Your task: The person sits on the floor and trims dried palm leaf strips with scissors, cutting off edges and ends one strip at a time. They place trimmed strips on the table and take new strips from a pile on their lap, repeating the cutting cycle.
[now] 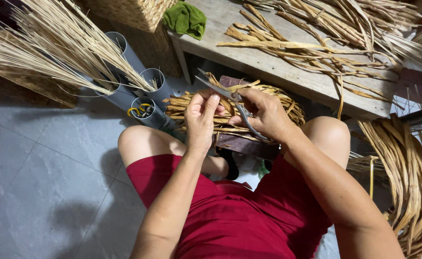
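My right hand (266, 114) grips a pair of grey metal scissors (217, 89), whose blades point up and to the left. My left hand (201, 120) pinches a thin dried straw strand right beside the blades. Both hands hover over a woven piece of dried flat straw (278, 98) that rests between my knees. I sit in red clothing.
A low wooden table (273, 67) ahead carries loose dried straw strips and a green cloth (186, 19). Grey plastic tubes (151, 93) at the left hold thin straw stalks. A wicker basket (129, 12) stands behind them. More straw bundles (408, 177) lie at the right.
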Tool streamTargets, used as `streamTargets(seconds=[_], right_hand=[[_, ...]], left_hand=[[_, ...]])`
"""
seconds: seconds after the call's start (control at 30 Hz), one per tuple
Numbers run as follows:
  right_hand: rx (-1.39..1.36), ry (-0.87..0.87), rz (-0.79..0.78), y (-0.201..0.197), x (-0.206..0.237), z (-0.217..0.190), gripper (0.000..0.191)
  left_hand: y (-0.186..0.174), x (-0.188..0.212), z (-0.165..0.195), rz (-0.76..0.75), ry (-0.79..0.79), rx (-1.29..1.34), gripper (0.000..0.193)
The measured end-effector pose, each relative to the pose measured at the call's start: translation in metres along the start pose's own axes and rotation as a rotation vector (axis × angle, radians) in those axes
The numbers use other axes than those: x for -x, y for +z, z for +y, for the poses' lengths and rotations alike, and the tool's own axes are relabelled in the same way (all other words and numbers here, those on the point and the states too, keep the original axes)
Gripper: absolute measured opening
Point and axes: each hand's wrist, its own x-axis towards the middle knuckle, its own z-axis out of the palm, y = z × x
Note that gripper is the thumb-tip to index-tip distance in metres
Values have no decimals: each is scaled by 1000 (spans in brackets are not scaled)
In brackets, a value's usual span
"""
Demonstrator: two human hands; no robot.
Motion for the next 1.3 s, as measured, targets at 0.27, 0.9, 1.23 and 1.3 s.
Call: streamTargets(seconds=[0.27, 0.9, 1.23, 1.3], right_hand=[[-50, 42, 5, 6, 3, 4, 53], [262, 214, 119, 4, -2, 23, 48], [116, -274, 7, 10, 1, -8, 50], [109, -348, -59, 18, 3, -15, 55]], left_hand=[[-4, 0, 3, -6, -21, -19, 14], [-95, -5, 93, 284, 357, 432, 18], [-117, -15, 41, 67, -207, -76, 31], [-92, -18, 17, -162, -424, -295, 50]])
